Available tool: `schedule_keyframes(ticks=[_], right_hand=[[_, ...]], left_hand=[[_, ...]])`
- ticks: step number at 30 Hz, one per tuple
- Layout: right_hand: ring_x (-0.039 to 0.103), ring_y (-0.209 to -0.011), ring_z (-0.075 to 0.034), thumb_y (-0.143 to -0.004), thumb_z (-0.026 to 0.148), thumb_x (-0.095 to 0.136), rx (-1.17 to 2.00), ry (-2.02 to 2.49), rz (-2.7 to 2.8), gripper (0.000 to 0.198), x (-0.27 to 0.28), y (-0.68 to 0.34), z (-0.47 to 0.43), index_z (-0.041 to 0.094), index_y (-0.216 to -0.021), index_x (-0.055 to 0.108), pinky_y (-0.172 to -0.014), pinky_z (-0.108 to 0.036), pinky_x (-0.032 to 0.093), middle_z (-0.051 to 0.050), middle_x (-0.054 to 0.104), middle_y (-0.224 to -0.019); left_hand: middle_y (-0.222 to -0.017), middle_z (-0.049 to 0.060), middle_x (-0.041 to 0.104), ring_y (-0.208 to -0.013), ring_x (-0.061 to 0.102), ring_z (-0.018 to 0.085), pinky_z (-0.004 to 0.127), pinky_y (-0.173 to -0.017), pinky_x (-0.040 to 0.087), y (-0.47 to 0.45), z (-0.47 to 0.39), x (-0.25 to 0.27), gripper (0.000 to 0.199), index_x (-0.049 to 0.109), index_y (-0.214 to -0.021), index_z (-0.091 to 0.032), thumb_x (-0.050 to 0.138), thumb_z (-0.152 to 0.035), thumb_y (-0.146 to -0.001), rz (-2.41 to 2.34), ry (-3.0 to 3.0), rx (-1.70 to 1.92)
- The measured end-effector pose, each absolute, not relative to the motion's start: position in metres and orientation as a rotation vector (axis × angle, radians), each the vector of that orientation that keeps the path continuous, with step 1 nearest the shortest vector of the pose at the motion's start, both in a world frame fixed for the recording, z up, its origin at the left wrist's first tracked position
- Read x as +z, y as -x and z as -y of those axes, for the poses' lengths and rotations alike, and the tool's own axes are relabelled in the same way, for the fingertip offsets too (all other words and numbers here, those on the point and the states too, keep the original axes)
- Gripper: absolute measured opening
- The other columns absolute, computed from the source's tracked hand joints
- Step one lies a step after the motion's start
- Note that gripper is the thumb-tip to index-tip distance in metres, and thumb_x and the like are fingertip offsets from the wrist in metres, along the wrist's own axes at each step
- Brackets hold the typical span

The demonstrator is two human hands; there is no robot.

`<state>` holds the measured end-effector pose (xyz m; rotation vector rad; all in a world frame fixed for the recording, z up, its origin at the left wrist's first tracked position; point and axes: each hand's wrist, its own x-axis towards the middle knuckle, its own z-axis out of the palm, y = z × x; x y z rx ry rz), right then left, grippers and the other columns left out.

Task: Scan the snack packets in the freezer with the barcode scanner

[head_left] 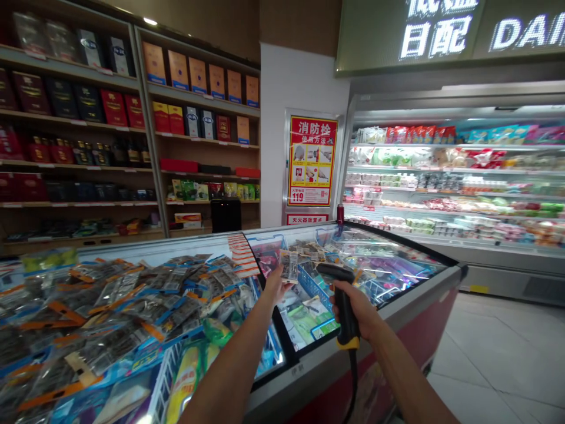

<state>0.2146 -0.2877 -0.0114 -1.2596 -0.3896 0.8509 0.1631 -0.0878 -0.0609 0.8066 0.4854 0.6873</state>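
My left hand (274, 285) grips a small clear packet (289, 266) with dark contents, held above the freezer's glass lid. A black and yellow barcode scanner (346, 309) is in my right hand (356, 306), its head tilted toward the packet and its cable hanging down. The packet and the scanner are apart. Several similar packets (309, 250) lie just beyond my left hand. To the left spreads a large heap of packets (132, 294) with orange and blue edges.
The chest freezer (397, 303) holds frozen bags and blue baskets. A dark red can (340, 214) stands at its far edge. Shelves of boxed goods (198, 112) line the left wall; a lit dairy cooler (459, 182) is at the right. Tiled floor (485, 353) lies beside the freezer.
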Motion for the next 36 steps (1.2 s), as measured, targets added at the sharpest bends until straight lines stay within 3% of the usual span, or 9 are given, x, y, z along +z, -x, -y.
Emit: schedule_keyframes(ticks=[10, 26, 30, 36], right_hand=[[0.044, -0.031, -0.008, -0.073, 0.037, 0.048, 1.031, 1.292, 0.37, 0.02, 0.005, -0.17, 0.28, 0.017, -0.071, 0.048, -0.03, -0.02, 0.036, 0.004, 0.049, -0.044], [0.044, -0.033, -0.008, -0.07, 0.04, 0.053, 0.918, 1.318, 0.429, 0.023, 0.011, -0.182, 0.282, 0.017, -0.071, 0.049, -0.029, -0.02, 0.037, 0.005, 0.049, -0.046], [0.045, -0.034, -0.008, -0.069, 0.039, 0.055, 0.809, 1.322, 0.43, 0.023, 0.01, -0.203, 0.285, 0.017, -0.071, 0.049, -0.03, -0.02, 0.037, 0.004, 0.05, -0.047], [0.044, -0.033, -0.008, -0.07, 0.036, 0.053, 0.734, 1.305, 0.344, 0.019, 0.005, -0.237, 0.294, 0.017, -0.068, 0.048, -0.03, -0.02, 0.036, 0.004, 0.049, -0.044]], left_hand=[[-0.082, 0.004, 0.058, -0.067, 0.058, 0.014, 0.03, -0.062, 0.05, -0.147, 0.068, -0.06, 0.025, 0.051, -0.09, -0.018, 0.044, -0.039, -0.079, -0.403, -0.598, 0.783], [-0.078, 0.003, 0.06, -0.062, 0.058, 0.013, 0.029, -0.06, 0.049, -0.134, 0.055, -0.05, 0.023, 0.052, -0.092, -0.018, 0.046, -0.035, -0.078, -0.47, -0.714, 0.86], [-0.085, 0.006, 0.06, -0.069, 0.059, 0.014, 0.028, -0.061, 0.048, -0.112, 0.026, -0.046, 0.025, 0.052, -0.091, -0.018, 0.036, -0.035, -0.081, -0.837, -1.057, 1.032], [-0.098, 0.017, 0.058, -0.099, 0.05, 0.031, 0.04, -0.078, 0.04, -0.058, -0.007, -0.028, 0.031, 0.054, -0.099, -0.011, 0.041, -0.025, -0.074, -1.331, -1.642, 1.202]])
